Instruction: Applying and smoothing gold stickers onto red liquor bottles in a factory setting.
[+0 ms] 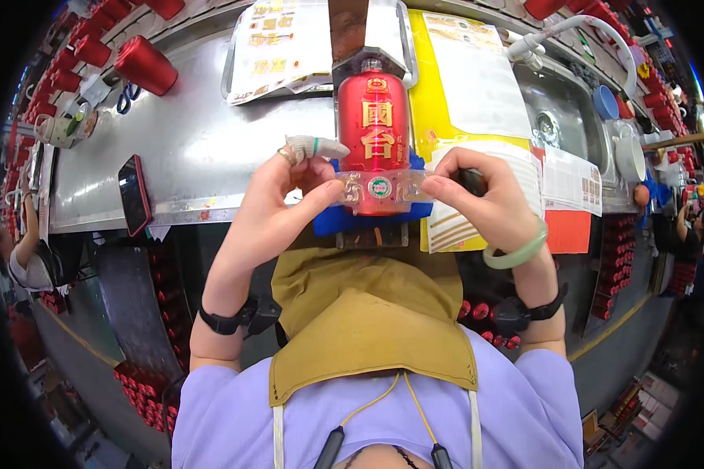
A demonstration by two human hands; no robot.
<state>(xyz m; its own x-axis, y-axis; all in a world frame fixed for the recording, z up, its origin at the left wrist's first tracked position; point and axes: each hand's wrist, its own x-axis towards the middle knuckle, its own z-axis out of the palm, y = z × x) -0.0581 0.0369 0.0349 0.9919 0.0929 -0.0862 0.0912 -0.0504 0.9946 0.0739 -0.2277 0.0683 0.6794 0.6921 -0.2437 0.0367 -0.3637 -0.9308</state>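
A red bottle point(375, 102) with gold lettering lies on its back over a blue cloth point(328, 222), its neck pointing away from me. Across its lower part stretches a clear decal strip point(380, 187) with a small round green-and-white emblem in the middle. My left hand point(278, 199), a pale cover on one finger, pinches the strip's left end. The right end is pinched by my right hand point(489, 195), with a green bangle on that wrist. A dark rounded thing point(472, 181) shows among my right fingers; what it is, I cannot tell.
Decal sheets point(278, 47) lie on a tray at the far left. A yellow board point(424, 94) carries more sheets beside a metal sink point(559, 105). Further left are a phone point(134, 195), blue-handled scissors point(128, 97) and another red bottle point(146, 66).
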